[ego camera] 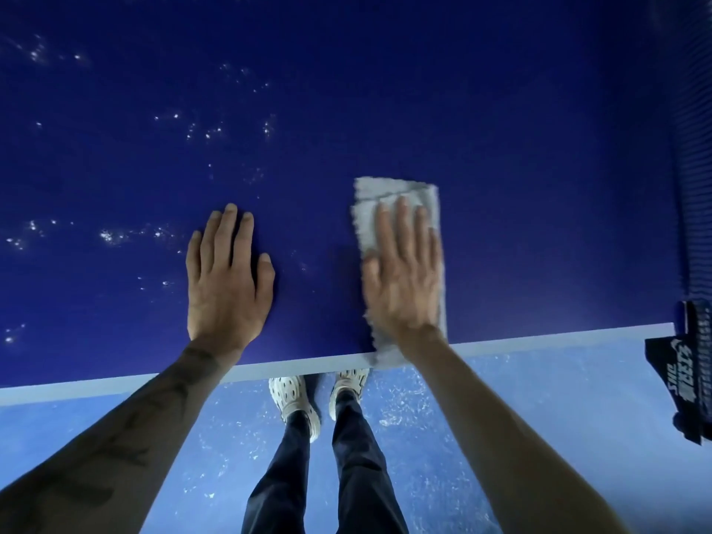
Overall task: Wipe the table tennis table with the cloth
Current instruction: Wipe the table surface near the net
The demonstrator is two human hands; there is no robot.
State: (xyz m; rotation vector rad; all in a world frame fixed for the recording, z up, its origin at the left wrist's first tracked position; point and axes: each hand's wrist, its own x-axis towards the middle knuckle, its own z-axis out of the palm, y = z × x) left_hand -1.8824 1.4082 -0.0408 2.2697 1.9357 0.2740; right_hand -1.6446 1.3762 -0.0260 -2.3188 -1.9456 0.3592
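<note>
Pressing one cloth [400, 210], right hand [402, 279]; left hand [227, 279] flat on table [501, 148].

Blue table [501, 129] with grey cloth [397, 192] flat at its near edge

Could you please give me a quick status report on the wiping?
Left hand flat on table tennis table. Right hand flat, pressing cloth by near edge. White specks to the left; net at far right.
</note>
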